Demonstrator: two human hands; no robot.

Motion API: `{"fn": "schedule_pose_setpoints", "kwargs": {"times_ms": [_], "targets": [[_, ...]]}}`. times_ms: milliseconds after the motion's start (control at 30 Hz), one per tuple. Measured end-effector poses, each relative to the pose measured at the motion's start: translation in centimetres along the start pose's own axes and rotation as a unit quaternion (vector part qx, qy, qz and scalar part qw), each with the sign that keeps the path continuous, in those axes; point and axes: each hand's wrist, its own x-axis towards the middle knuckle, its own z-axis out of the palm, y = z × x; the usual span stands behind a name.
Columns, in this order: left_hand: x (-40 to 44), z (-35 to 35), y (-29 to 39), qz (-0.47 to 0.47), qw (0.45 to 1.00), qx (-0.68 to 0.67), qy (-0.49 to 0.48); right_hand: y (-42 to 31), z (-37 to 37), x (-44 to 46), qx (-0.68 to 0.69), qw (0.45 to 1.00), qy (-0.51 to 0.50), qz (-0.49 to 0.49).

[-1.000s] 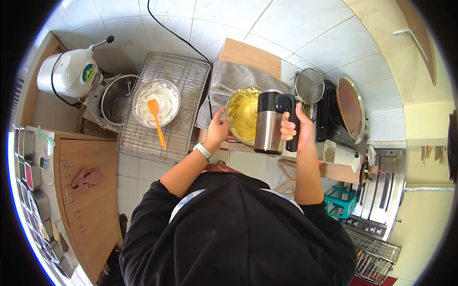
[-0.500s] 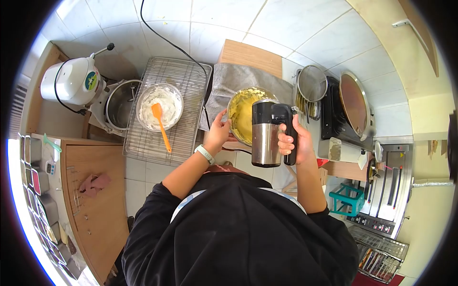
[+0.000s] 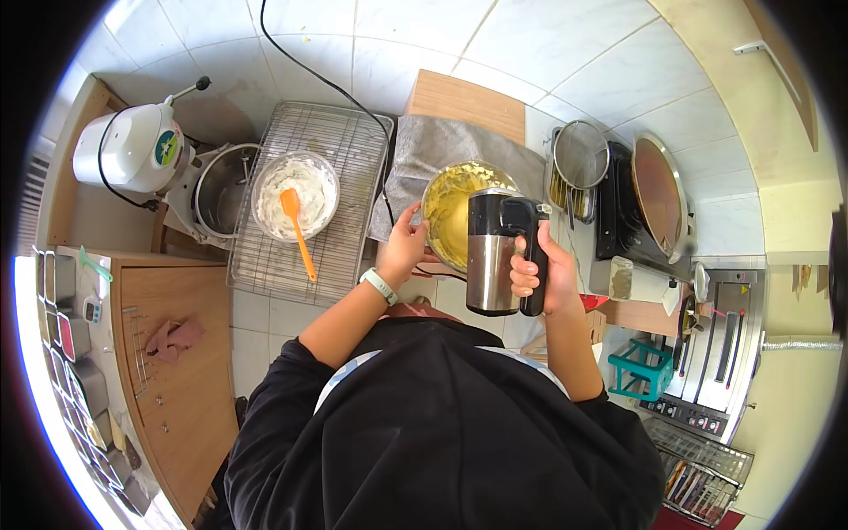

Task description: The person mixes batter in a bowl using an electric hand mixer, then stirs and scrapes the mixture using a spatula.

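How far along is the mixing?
Looks done: white mixture sits in its own bowl, orange spatula resting in it.
In hand: right hand grips the hand mixer over the yellow mixture; left hand is at that bowl's rim.
Left, probably: clearing yellow bits off the wall. The mixtures are in separate bowls; can't tell if they get combined, or if the beaters are spinning.

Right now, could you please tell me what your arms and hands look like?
Black sleeves end near the elbows. The left hand is gloveless, with a pale watch-like band on the wrist; the right hand is gloveless, its wrist bare.
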Motion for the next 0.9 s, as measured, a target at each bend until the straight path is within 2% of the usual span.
{"fn": "schedule_pose_setpoints", "kwargs": {"times_ms": [233,567,900], "targets": [[0.3,-0.2,-0.1,0.002,1.000,0.011,0.006,-0.1,-0.3,-0.6,-0.005,1.000,0.026,-0.003],[0.5,-0.3,-0.2,0.002,0.999,0.039,-0.007,0.9,1.1,0.3,0.033,0.999,-0.025,-0.009],[0.3,0.0,0.1,0.002,1.000,0.024,0.000,-1.7,0.3,1.8,-0.052,0.997,0.047,-0.040]]}}
